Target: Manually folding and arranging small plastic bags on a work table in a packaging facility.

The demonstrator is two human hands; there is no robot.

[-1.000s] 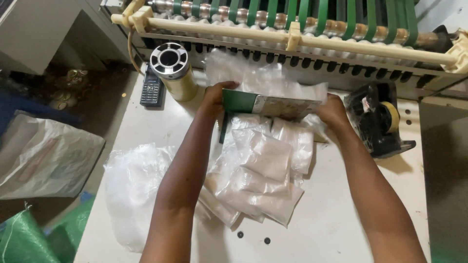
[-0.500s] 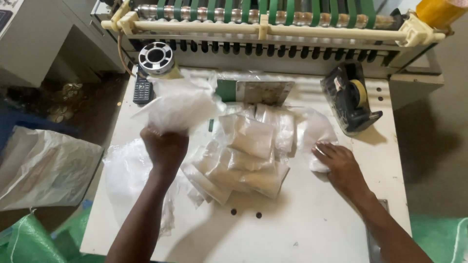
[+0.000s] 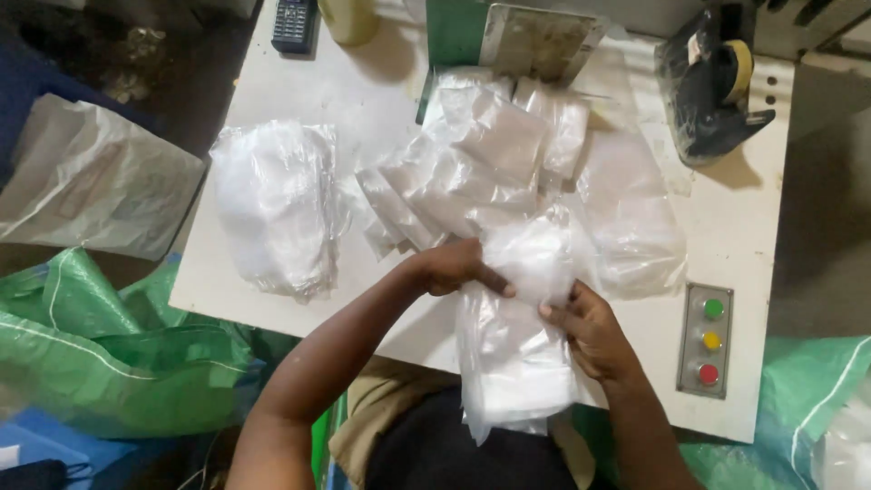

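My left hand (image 3: 452,269) and my right hand (image 3: 592,331) both grip a clear plastic bag (image 3: 517,354) that hangs down over the near edge of the white table (image 3: 299,86) toward my lap. Just beyond my hands lies a fanned pile of small filled plastic packets (image 3: 472,163). A heap of empty clear bags (image 3: 277,204) rests on the table to the left of my left hand.
A black tape dispenser (image 3: 712,86) stands at the far right. A panel with green, yellow and red buttons (image 3: 709,340) sits at the table's near right corner. A remote-like handset (image 3: 295,23) lies far left. Green woven sacks (image 3: 100,354) and a white sack (image 3: 86,177) lie on the floor.
My left hand has brought the clear bag from the far left of the table down to the near edge. My right hand has joined it on the bag. The camera has tilted downward.
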